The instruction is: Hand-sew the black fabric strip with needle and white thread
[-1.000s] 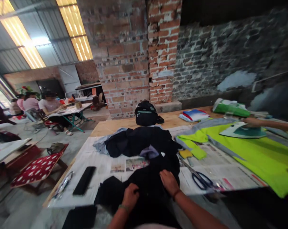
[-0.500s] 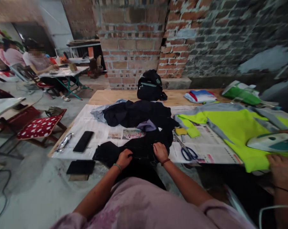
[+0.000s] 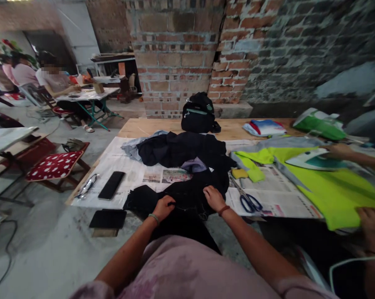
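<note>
At the near edge of the table, the left hand has its fingers and thumb closed on the near edge of a black garment. The right hand rests on the same cloth farther right, fingers bent down onto it; whether they pinch it or only press, I cannot tell. The garment spans the space between the hands, runs out left past the left hand, and reaches to the far side of both, over newspaper. Scissors lie just right of it, a phone to its left. Farther back, it meets a dark cloth bundle; a black bag stands at the far side.
</note>
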Available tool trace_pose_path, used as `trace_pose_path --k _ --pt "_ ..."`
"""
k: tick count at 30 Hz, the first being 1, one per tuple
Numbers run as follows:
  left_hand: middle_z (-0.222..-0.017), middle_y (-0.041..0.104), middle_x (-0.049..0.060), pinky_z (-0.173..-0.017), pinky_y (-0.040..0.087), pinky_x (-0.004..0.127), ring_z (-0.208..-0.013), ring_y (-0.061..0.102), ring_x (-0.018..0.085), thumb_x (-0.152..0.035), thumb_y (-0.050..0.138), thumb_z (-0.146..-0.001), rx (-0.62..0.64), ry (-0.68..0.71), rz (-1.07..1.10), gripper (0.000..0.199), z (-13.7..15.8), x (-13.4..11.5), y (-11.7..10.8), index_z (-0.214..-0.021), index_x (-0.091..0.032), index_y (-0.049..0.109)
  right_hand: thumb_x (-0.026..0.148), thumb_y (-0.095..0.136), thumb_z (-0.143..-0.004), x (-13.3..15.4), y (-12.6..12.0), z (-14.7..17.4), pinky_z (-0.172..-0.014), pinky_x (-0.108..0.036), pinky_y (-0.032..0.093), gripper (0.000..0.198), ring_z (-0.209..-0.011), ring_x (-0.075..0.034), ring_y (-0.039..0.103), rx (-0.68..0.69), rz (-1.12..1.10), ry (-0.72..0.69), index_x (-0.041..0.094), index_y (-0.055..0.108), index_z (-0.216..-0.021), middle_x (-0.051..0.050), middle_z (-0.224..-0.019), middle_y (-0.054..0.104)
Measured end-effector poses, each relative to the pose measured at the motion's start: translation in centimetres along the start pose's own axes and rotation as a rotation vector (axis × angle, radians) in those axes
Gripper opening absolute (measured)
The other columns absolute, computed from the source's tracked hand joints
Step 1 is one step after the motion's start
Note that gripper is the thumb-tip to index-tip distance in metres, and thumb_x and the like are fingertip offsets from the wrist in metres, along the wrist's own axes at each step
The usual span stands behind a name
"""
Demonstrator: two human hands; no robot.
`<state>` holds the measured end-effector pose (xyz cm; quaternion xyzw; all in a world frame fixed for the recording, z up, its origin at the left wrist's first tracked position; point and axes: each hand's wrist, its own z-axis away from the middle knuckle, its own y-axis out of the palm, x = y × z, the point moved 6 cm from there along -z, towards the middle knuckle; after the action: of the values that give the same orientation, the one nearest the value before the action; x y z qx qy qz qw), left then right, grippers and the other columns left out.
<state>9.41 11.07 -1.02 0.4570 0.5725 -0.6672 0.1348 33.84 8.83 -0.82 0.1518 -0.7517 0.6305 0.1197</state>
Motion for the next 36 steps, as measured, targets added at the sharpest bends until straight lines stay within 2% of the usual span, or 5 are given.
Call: trace_pose_path --k 10,22,27,31,36 --pt "-0.079 0.064 0.0 -0.079 0.046 0.026 -0.08 0.059 0.013 -0.009 0.057 -0.065 -0.042 -0.037 0.056 0.017 -0.2 0.5 -0.2 -0.073 -0.019 0.067 0.013 0.041 -0.08 -1.0 -8.0 3.3 -0.072 -0.023 0.038 0.022 -0.081 -0.014 0.057 0.273 -0.021 0.16 0.016 0.061 -0.087 -0.006 -0.086 0.064" --pt "-0.08 0.066 0.001 -0.078 0.048 0.027 -0.08 0.061 0.015 -0.008 0.057 -0.064 -0.074 -0.083 0.033 0.018 0.0 0.9 -0.4 -0.073 -0.02 0.066 0.016 0.044 -0.079 8.6 -1.2 5.3 -0.076 -0.027 0.045 0.018 -0.079 -0.014 0.057 0.127 -0.545 -0.056 0.019 0.062 -0.079 -0.004 -0.082 0.061" --pt "-0.081 0.067 0.001 -0.077 0.047 0.026 -0.081 0.061 0.015 -0.008 0.054 -0.066 -0.04 -0.122 0.034 0.019 0.0 0.0 -0.6 -0.076 -0.018 0.066 0.014 0.046 -0.079 12.7 -1.9 3.7 -0.086 -0.028 0.045 0.018 -0.093 -0.014 0.056 0.133 -0.573 -0.159 0.019 0.063 -0.08 -0.007 -0.116 0.052" --pt "-0.081 0.067 0.002 -0.077 0.047 0.026 -0.08 0.061 0.016 -0.01 0.053 -0.068 -0.019 -0.093 0.05 0.017 -0.2 -2.0 -1.8 -0.077 -0.017 0.066 0.015 0.048 -0.078 13.3 0.2 2.8 -0.092 -0.034 0.042 0.018 -0.101 -0.018 0.055 0.317 -0.388 -0.203 0.019 0.065 -0.084 -0.008 -0.135 0.038" --pt "-0.083 0.067 0.002 -0.078 0.045 0.026 -0.081 0.06 0.016 -0.013 0.054 -0.072 0.019 0.068 -0.03 0.016 -0.5 -4.3 -3.6 -0.081 -0.019 0.066 0.012 0.046 -0.079 10.8 0.7 2.2 -0.082 -0.028 0.044 0.022 -0.09 -0.015 0.057 0.305 -0.243 -0.208 0.02 0.066 -0.085 -0.007 -0.11 0.054"
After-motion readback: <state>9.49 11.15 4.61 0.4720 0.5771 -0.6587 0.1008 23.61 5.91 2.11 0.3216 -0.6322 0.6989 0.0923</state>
